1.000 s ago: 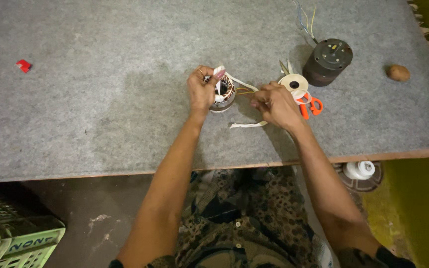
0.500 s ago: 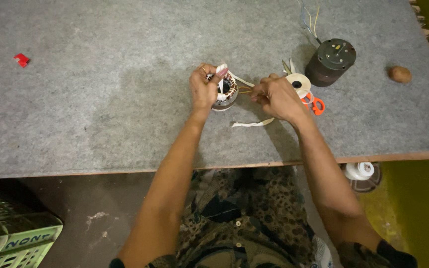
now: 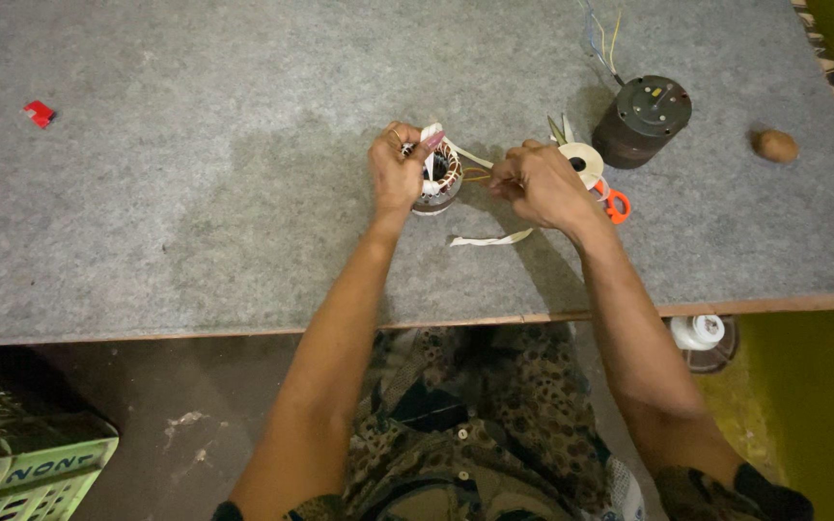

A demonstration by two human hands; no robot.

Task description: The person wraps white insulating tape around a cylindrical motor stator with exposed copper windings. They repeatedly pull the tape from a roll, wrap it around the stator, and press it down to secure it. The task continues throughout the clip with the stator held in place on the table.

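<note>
I see the left hand point(image 3: 396, 172) clamped around the small round copper-wound stator point(image 3: 439, 179), which sits on the grey felt-covered table point(image 3: 195, 193) near its middle — same grip as half a second ago. The right hand point(image 3: 538, 183) is closed, fingers pinching thin yellowish wires running from the stator; it has barely shifted, just drawn slightly to the right. Beside it lie a white tape roll point(image 3: 583, 159) and orange-handled scissors point(image 3: 616, 204), with a dark cylindrical motor point(image 3: 643, 120) beyond. A loose white tape strip point(image 3: 489, 238) rests below the hands — unmoved.
</note>
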